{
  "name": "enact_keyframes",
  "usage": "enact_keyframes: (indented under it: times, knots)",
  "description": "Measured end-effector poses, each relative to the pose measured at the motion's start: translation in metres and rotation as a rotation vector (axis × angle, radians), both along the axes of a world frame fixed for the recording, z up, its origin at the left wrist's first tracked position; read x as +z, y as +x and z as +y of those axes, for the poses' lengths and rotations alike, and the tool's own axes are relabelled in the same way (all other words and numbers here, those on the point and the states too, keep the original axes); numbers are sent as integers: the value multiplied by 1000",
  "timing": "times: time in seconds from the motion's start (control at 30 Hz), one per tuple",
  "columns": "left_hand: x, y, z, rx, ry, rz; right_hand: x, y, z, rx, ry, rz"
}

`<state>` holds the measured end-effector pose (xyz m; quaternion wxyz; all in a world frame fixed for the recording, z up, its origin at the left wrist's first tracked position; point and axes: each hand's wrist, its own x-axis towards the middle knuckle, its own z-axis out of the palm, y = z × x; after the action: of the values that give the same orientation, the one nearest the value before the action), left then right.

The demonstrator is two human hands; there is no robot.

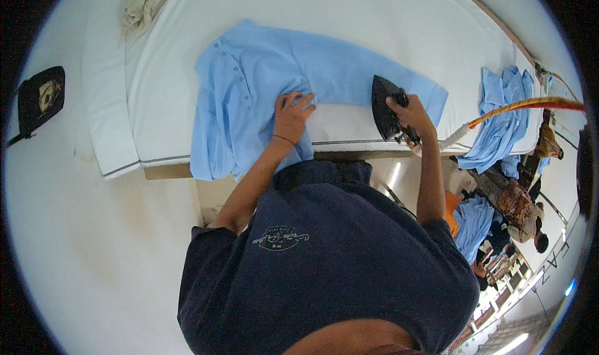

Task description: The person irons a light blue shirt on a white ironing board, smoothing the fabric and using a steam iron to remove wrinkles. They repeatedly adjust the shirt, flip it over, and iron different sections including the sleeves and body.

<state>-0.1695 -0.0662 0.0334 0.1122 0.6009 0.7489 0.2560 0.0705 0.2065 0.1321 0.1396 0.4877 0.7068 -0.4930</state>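
Note:
A light blue button-up shirt lies on the white padded ironing table, one sleeve stretched out to the right. Its buttoned front is on the left, and the lower part hangs over the near edge. My left hand is at the underarm of the shirt, fingers curled on the gathered cloth. In my right hand is a black iron, gripped by its handle. The iron's tip points away from me, over the lower edge of the sleeve, and its rear is above the white cover.
More light blue garments hang over the table's right end. A yellow-red hose with a white-wrapped section runs from the iron to the right. A crumpled beige cloth lies at the far left. Garment piles and people are at the lower right.

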Motion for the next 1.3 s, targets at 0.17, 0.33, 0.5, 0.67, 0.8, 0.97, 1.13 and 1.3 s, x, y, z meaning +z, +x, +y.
enact_keyframes:
  times: [0.17,0.33,0.5,0.67,0.8,0.97,1.13,1.3]
  knots:
    - [-8,-34,-21,-126,-32,-172,-33,-70,-1,178,13,1]
    - [35,-43,-7,24,21,-368,-62,-134,-69,435,223,182]
    - [33,-110,57,119,147,-191,-41,-132,-108,423,102,19]
    - [-9,-188,126,-21,-6,174,-38,-92,-108,355,133,0]
    - [-15,-206,147,-150,-261,279,-10,-89,-96,201,134,47]
    - [-22,-211,152,-72,-299,168,-31,-129,-65,173,133,112]
    - [-12,-256,136,-97,-263,317,-36,-206,-39,274,247,215]
    - [-15,-284,133,-136,-272,270,-70,-282,-18,342,262,137]
